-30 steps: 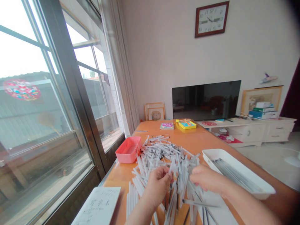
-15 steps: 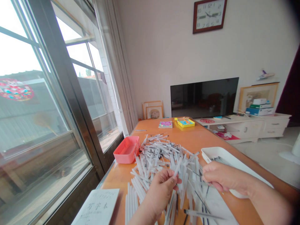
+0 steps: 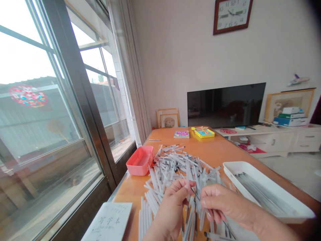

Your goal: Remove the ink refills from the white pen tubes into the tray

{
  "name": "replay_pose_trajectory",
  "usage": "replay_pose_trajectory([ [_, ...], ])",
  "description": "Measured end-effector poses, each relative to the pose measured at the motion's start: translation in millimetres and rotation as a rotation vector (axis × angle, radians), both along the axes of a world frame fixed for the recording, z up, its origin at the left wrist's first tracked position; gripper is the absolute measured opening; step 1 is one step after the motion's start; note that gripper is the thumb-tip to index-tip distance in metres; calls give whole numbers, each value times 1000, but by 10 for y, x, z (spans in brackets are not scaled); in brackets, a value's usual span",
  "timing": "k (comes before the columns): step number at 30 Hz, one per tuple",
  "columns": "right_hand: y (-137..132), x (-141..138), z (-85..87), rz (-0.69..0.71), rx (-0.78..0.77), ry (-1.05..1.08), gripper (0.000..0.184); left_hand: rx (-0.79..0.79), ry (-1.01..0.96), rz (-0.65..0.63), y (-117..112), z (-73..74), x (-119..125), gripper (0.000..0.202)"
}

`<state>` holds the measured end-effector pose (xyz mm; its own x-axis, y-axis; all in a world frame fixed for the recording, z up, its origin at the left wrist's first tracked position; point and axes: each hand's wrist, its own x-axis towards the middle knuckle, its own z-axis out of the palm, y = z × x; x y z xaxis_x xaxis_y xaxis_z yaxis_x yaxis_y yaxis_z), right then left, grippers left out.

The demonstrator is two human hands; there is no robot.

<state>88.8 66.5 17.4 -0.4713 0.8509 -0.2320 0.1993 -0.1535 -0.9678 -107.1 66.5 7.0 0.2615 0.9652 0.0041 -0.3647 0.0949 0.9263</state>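
My left hand (image 3: 173, 202) is closed around a clear plastic pen barrel (image 3: 188, 170) that points upward between thumb and fingers. Close beside it, my right hand (image 3: 224, 202) pinches a thin dark pen refill (image 3: 195, 194). The refill's far end reaches the fingers of my left hand; whether it enters the barrel is hidden. Beneath and beyond both hands spreads a heap of loose translucent barrels and dark refills (image 3: 175, 162). More barrels lie side by side (image 3: 145, 216) left of my left wrist.
To the right stands a white tray (image 3: 299, 214) holding many slim pens (image 3: 263, 194). A pink-red plastic basket (image 3: 140, 166) sits left of the heap. A notebook (image 3: 107, 221) lies at the near left. Farther off are a booklet (image 3: 181, 134), a yellow box (image 3: 205, 133) and a pen (image 3: 154, 140).
My right hand has moved left from beside the tray to my left hand, bringing the refill against it. The view has shifted slightly, and the tray's contents now show.
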Motion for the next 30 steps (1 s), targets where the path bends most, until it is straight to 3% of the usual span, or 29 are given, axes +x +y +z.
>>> replay_pose_trajectory([
  [8, 9, -159, -15, -134, 12, 90, 8, 47, 10, -36, -3, -13, 7, 25],
  [13, 104, 49, 47, -396, 179, 220, 13, 100, 128, 21, 22, 42, -31, 28],
  [18, 113, 251, 204, -599, 318, 451, 23, 136, 229, -8, 59, -61, 6, 30],
  [23, 74, 245, 258, -684, 408, 442, 21, 168, 302, -29, 68, -147, 36, 31],
  [30, 117, 218, 191, -658, 428, 365, 24, 192, 355, -22, 108, -206, 13, 34],
])
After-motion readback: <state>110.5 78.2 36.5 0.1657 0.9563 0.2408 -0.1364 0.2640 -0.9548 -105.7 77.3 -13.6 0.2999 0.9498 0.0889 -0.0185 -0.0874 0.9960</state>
